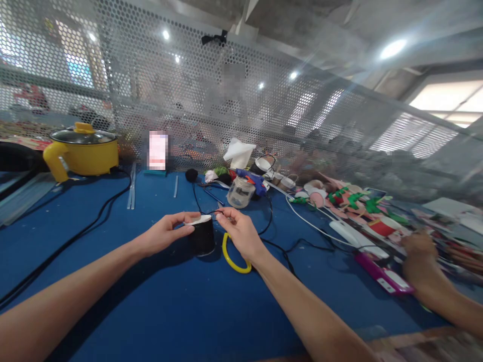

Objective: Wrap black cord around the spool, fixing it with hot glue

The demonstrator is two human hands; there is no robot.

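My left hand (171, 232) grips the rim of a small black cup (203, 239) with a white inside, thumb and fingers at its left edge. The cup stands on the blue table and looks wrapped in black yarn. At its right rim my right hand (238, 229) pinches a thin black yarn strand (215, 211). Below that hand shows a yellow loop (229, 256), perhaps a scissors handle; the hand hides the rest. Behind the cup lies a black yarn ball (191, 175), its strand running toward the cup.
A clear jar (240, 193) and a blue glue gun (253, 181) stand behind my hands. A yellow electric pot (88, 155) and black cable (105, 208) are left. At right lie a purple-cased device (383, 274), craft pieces (354, 201) and another person's hand (419, 251). Perforated metal closes the back.
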